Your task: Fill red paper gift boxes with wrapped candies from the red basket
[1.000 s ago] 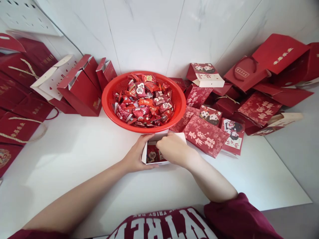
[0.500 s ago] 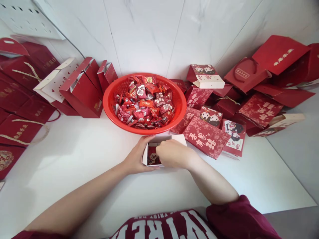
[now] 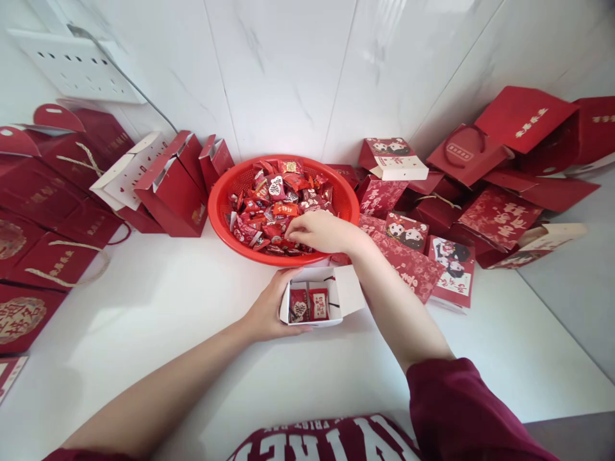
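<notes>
Around the left end of a small white-lined box [image 3: 350, 291], my left hand [image 3: 270, 312] keeps a grip, the thumb on its far side and fingers along the near side. Its lid flap stands open to the right. Inside lie two wrapped candies, a dark red one [image 3: 298, 307] and a red-and-white one [image 3: 319, 303], side by side. My right hand [image 3: 319, 230] is over the near right part of a red plastic basket [image 3: 218, 224], its bent fingers slightly apart at the heaped candies [image 3: 286, 209]. No candy shows between those fingers.
Dark red gift bags with rope handles [image 3: 62, 262] and upright red boxes [image 3: 175, 198] stand at the left. Patterned red boxes [image 3: 408, 262] and more bags [image 3: 468, 153] are piled at the right. A power strip [image 3: 79, 67] hangs on the tiled wall.
My right hand has come out of the small box and moved up to the candy basket. The red-and-white candy in the box is now visible. The view has tilted up slightly.
</notes>
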Demonstrator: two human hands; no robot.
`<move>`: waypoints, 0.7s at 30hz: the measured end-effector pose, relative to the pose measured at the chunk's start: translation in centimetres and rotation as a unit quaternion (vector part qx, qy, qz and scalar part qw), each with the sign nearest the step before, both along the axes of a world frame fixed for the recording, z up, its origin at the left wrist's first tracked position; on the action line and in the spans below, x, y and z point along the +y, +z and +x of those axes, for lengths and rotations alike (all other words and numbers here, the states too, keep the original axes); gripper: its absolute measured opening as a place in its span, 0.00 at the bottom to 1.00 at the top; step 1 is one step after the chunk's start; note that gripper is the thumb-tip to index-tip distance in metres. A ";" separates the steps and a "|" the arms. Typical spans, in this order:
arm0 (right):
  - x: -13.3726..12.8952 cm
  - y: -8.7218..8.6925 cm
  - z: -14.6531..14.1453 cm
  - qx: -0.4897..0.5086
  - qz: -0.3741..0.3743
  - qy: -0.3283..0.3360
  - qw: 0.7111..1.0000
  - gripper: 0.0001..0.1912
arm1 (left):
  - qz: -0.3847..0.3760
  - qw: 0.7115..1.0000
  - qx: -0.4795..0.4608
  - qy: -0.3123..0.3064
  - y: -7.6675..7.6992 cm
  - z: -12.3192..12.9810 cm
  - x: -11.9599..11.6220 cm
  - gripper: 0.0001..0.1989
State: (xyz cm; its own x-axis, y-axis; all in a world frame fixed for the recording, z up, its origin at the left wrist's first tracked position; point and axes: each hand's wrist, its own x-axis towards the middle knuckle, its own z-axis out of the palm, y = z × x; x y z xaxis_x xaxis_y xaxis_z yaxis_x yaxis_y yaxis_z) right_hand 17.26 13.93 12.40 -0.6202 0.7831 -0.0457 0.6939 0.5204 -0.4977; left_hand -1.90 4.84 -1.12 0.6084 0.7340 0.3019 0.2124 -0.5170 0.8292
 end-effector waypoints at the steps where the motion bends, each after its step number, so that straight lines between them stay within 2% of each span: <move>1: 0.8 -0.8 -0.5 -0.027 -0.010 0.006 1.000 0.11 | 0.001 1.000 0.002 0.000 0.0 0.0 0.0 0.53; 4: 2.4 -2.7 -1.9 -0.072 -0.028 0.015 0.997 0.10 | 0.003 1.000 0.006 0.003 0.1 0.0 -0.1 0.53; 6: 2.8 -3.3 -2.2 -0.075 -0.021 0.005 0.997 0.07 | 0.004 1.000 0.005 0.004 0.1 0.0 -0.1 0.53; 11: 2.2 -2.8 -0.7 -0.046 0.014 -0.024 0.999 0.08 | 0.004 1.000 -0.002 0.008 0.0 0.0 -0.1 0.52; 14: 0.1 -1.5 1.1 0.037 0.043 -0.039 0.998 0.09 | 0.001 1.000 -0.006 0.007 -0.1 0.0 0.0 0.53; 17: -3.2 -0.1 2.7 0.132 0.050 -0.047 0.989 0.09 | -0.001 1.000 -0.007 0.008 -0.3 0.1 0.1 0.53; 19: -5.5 0.5 3.5 0.165 0.017 -0.047 0.985 0.08 | -0.003 1.000 -0.011 0.006 -0.4 0.1 0.1 0.53; 21: -7.5 0.6 3.9 0.157 -0.030 -0.033 0.987 0.07 | -0.007 1.000 -0.015 0.004 -0.5 0.2 0.2 0.53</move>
